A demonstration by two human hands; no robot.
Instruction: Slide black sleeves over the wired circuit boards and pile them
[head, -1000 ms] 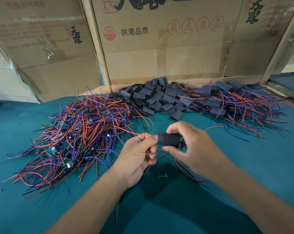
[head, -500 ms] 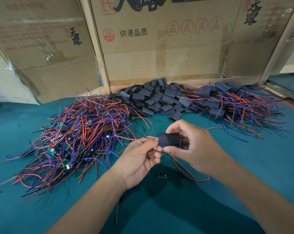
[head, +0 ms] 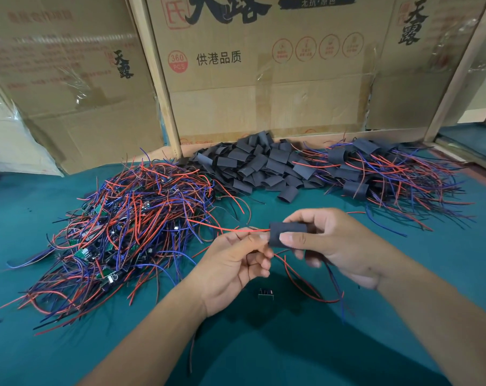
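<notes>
One short black tube sleeve [head: 288, 234] sits in front of you above the green felt tabletop [head: 445, 263], pinched by your right hand [head: 339, 246], thumb on the near face, fingers curled over the top. Your left hand [head: 230, 263] has thumb and forefinger closed at the sleeve's left mouth; exactly what they pinch, you can't tell. Thin red wire [head: 222, 227] exits that mouth leftward; more red and blue wires [head: 306, 288] droop from under your right hand to the felt. Left: tangled heap of bare wired green boards [head: 119, 235]. Behind: loose pile of empty black sleeves [head: 264, 165]. Far right: pile of sleeved boards [head: 381, 174]. Small dark component [head: 265, 293] lies on the felt below your hands. Printed cardboard boxes [head: 264, 87] stand at the back.
</notes>
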